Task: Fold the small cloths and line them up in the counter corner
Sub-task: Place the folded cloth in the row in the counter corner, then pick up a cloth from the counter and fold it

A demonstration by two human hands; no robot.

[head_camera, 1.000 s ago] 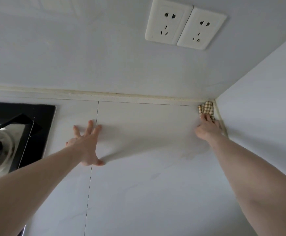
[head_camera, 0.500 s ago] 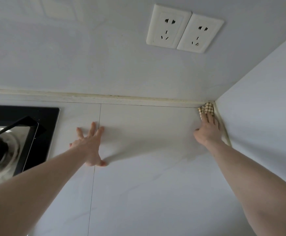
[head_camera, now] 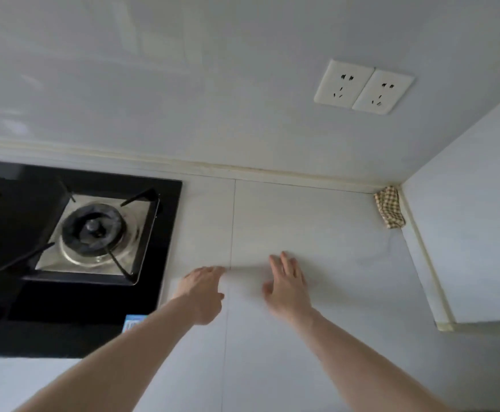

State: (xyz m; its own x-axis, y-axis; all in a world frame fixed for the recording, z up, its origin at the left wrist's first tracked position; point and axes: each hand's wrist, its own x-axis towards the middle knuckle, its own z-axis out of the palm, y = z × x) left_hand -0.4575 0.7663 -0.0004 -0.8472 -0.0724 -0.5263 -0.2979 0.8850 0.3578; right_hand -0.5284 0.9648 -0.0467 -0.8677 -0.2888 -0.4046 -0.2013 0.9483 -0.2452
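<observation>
The right hand (head_camera: 289,288) is no longer on the cloth (head_camera: 389,211) in the corner; it now sits well back from it, near the middle of the table (head_camera: 347,263), just beside the left hand (head_camera: 202,291), which has also shifted to the right and closer to the body. The view has swung left too, so the stove (head_camera: 73,233) shows far more of itself than before. The cloth, a small checked piece in tan and white, lies folded in the far right corner of the table, tucked against both walls and touching neither hand. The right hand is flat with its palm down and its fingers (head_camera: 284,263) straight and close together, pointing towards the back wall, holding nothing. The left hand also holds nothing; its fingers (head_camera: 216,270) reach towards the right, lying close together, though motion blur hides their exact shape. Whether either palm touches the table cannot be told. A seam in the table surface runs between the two hands. The stove, black glass with a burner (head_camera: 94,230) and a metal pan support, is set to the left. Two white sockets (head_camera: 363,87) sit side by side on the back wall above the table.
</observation>
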